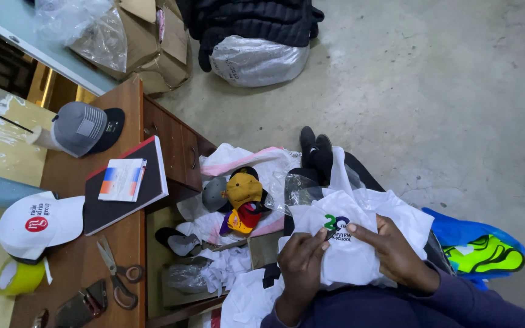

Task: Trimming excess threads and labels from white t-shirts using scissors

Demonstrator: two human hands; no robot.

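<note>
A white garment (360,225) with a printed green, blue and black emblem lies bunched on my lap. My left hand (302,261) grips its lower left part, fingers curled just below the emblem. My right hand (396,252) pinches the cloth to the right of the emblem, thumb and fingers on the fabric. Both hands hold the garment up towards me, emblem facing the camera.
A wooden desk (132,112) at left carries a grey cap (80,126), a white cap (34,223), a black notebook (110,203), scissors (116,273), a phone (82,307) and a yellow tape roll (19,276). Several caps (238,200) sit in a bag on the floor. Blue and neon fabric (481,246) lies right.
</note>
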